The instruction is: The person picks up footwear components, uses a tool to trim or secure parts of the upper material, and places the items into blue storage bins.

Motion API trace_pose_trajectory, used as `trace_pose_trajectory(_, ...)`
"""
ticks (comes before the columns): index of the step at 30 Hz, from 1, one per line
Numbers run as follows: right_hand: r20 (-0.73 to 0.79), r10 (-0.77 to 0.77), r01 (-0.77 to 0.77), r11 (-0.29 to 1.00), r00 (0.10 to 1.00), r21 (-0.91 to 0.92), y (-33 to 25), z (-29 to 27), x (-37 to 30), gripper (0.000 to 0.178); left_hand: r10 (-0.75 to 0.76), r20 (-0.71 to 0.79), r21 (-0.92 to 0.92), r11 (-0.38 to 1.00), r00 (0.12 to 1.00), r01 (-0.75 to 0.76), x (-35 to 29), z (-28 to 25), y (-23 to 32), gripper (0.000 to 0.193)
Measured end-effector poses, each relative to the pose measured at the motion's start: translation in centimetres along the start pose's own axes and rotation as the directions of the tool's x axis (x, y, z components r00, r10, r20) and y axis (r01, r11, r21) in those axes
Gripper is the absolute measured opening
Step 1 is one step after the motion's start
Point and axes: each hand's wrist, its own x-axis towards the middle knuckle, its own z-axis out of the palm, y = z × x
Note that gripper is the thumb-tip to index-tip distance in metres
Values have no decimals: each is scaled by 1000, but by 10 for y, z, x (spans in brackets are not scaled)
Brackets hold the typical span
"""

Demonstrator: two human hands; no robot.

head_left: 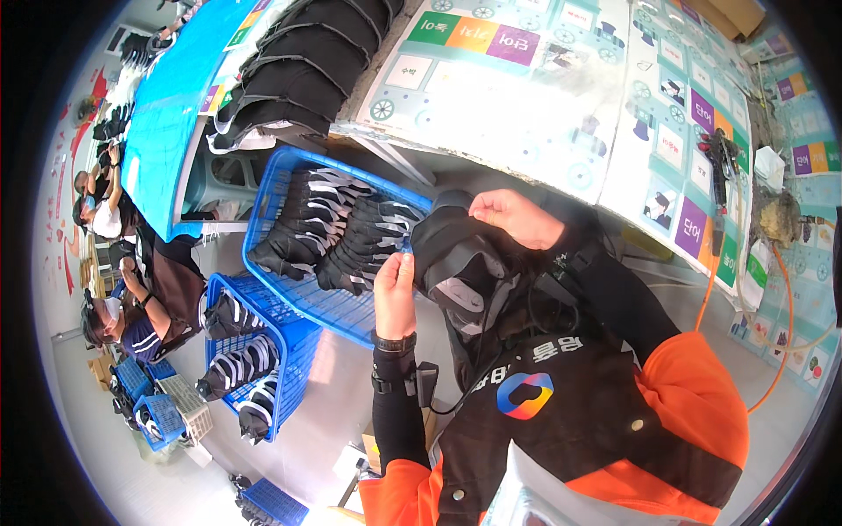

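Left hand (396, 294) and right hand (519, 219): each grip pinches the soft black fabric piece (441, 235), apparently spreading it; blue plastic basket (320, 309) alongside, presumably for easy reach.

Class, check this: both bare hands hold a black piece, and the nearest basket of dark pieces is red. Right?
Not quite: the basket is blue, not red, as the head view shows. The left hand and right hand do hold the black piece.

The right hand (519, 217) pinches a black upper (438, 241); the left hand (395, 294) grips its left edge. A blue crate (329, 316) holds striped uppers (367, 241); a patterned table (526, 96) stands ahead.
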Motion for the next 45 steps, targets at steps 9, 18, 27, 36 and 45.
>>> trace_pose_trajectory(9, 356, -487, 497, 195, 798, -846, -93, 62, -51, 66, 104, 93, -46, 994, 990, -100, -3, 4, 25, 22)
trace_pose_trajectory(18, -367, -816, 237, 503, 446, -831, -158, 31, -70, 50, 568, 184, 103, 800, 802, -591, -51, 9, 141, 130)
trace_pose_trajectory(27, -538, -807, 356, 590, 244, -725, -166, 7, -51, 31, 923, -163, 607, 371, 347, -702, -20, 110, 246, 19)
trace_pose_trajectory(36, -481, -847, 37, 501, 226, -865, -183, -33, -87, 34, 891, 447, 667, -270, 83, -694, 17, 190, 319, 24)
trace_pose_trajectory(45, -494, -863, -92, 486, 104, -869, -205, -65, -137, 21, 829, 555, 646, -383, 62, -660, 34, 211, 318, 18)
